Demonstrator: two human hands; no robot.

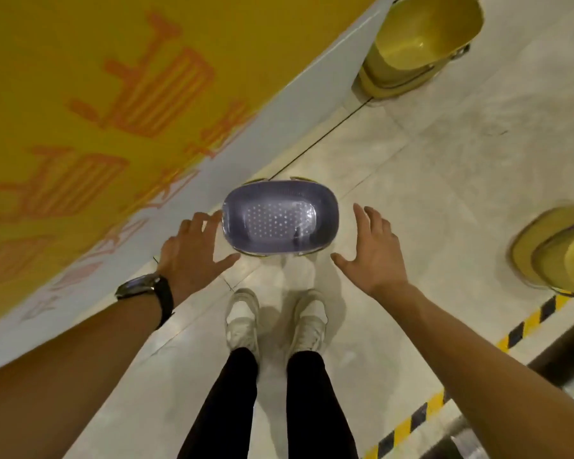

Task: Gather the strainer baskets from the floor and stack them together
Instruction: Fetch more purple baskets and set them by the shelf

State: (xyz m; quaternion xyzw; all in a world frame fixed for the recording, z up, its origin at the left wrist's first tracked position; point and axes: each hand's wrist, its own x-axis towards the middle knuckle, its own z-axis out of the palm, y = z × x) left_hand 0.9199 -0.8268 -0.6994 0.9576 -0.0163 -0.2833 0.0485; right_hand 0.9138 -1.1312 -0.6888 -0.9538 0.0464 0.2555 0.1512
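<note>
Purple basket (280,223) sits on the floor (411,193) between both hands, with yellow edges showing beneath its rim. The left hand (189,256), fingers spread, reaches its left rim; whether it touches, I cannot tell. The right hand (373,251), also spread, hovers just right of it, apart. White shoes (242,321) stand below the hands. One yellow basket (418,44) lies beyond the right hand, a second yellow basket (550,250) well to its right.

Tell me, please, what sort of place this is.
Probably a warehouse or a factory hall, though I cannot be sure. The signs are a bare pale floor marked with a black-and-yellow hazard stripe, a big yellow banner with red characters, and stacked yellow tubs standing on the floor.
</note>
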